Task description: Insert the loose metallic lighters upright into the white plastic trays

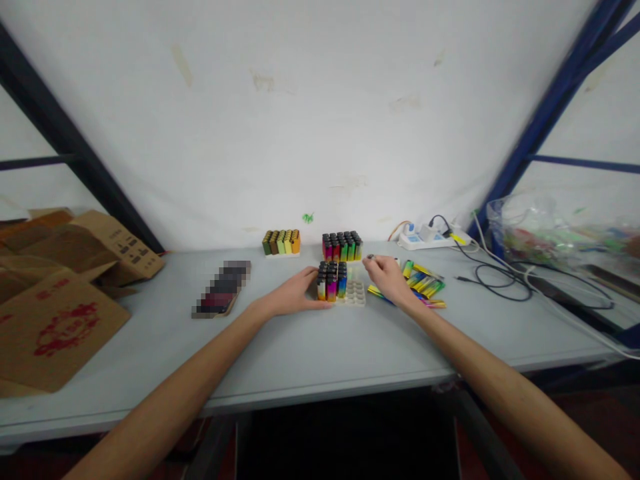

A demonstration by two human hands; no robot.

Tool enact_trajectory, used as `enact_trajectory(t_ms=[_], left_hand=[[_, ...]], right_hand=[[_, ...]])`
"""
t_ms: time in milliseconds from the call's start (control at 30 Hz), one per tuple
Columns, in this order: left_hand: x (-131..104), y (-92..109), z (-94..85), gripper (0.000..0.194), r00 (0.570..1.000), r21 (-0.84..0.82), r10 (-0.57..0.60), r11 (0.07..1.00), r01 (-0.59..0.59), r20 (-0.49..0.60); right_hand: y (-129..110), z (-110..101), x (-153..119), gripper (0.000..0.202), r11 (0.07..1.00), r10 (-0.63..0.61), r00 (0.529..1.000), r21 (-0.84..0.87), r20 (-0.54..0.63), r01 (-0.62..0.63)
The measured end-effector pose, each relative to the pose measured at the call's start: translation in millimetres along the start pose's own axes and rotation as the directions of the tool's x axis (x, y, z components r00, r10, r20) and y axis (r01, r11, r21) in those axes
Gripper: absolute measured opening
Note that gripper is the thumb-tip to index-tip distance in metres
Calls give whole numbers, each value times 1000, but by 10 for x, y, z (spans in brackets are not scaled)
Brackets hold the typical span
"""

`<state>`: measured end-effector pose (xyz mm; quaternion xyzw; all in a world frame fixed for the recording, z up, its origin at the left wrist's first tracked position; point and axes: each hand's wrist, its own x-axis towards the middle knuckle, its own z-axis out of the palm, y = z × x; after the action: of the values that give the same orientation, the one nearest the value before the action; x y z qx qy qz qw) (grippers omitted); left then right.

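Two bare forearms (185,380) come in closest, angling over the grey table (280,367), with a pale wall (320,133) rising behind it. Over on the left we've got folded cardboard (60,327); on the right, clear plastic wrapping (535,227), then a dark, pixelated flat object (220,291) left of centre and a white power strip (430,241) against the wall.

Down to the hands now! The left hand (287,293) grips the near tray (357,301) from its left side, thumb low in front, fingers round behind the upright lighters (331,283). And the right hand (387,275), just off the tray's right side, is clenched with a small dark tip poking out of the fingers: probably a lighter (371,257), though most of it is hidden.

So, the score: the tray's left part is packed, its right-hand sockets (355,288) bare; I'd call it somewhere past halfway. Loose lighters (425,283) lie heaped beside the right wrist, outside the tray. At the back, the yellow-and-green block (281,243) and the dark-topped block (342,248) stand upright, both looking full from here.
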<state>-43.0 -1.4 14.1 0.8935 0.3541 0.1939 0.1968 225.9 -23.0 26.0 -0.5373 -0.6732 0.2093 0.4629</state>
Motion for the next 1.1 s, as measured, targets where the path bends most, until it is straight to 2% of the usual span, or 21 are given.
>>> enact_trajectory(t_ms=[167,333,400,567,733,833,1100], left_hand=[[-2,2,-3,81,1000,-7,3,1000,-3,-10],[2,-8,12,83,1000,-5,-3,1000,3,4],[7,-22,23,84,1000,1,-3,1000,3,2],[10,-44,29,82,1000,5,15,1000,-15,-14],[-1,-23,23,80,1000,5,20,1000,-20,-17],[-10,-15,26,81,1000,-2,13,1000,-13,-22],[-15,-45,40,82,999,-14,32,999,-33,-33]], right_hand=[[-34,-33,-9,52,998,-59,998,-34,24,59],[-92,-73,-52,44,991,-130,984,31,121,127],[-123,-87,-58,44,982,-190,970,40,152,186],[-206,-136,-61,44,927,-366,924,-50,111,373],[-204,-151,-91,44,923,-350,898,-65,266,379],[-146,-117,-99,39,924,-351,881,-37,317,381],[-111,-39,-115,39,920,-381,878,29,291,390]])
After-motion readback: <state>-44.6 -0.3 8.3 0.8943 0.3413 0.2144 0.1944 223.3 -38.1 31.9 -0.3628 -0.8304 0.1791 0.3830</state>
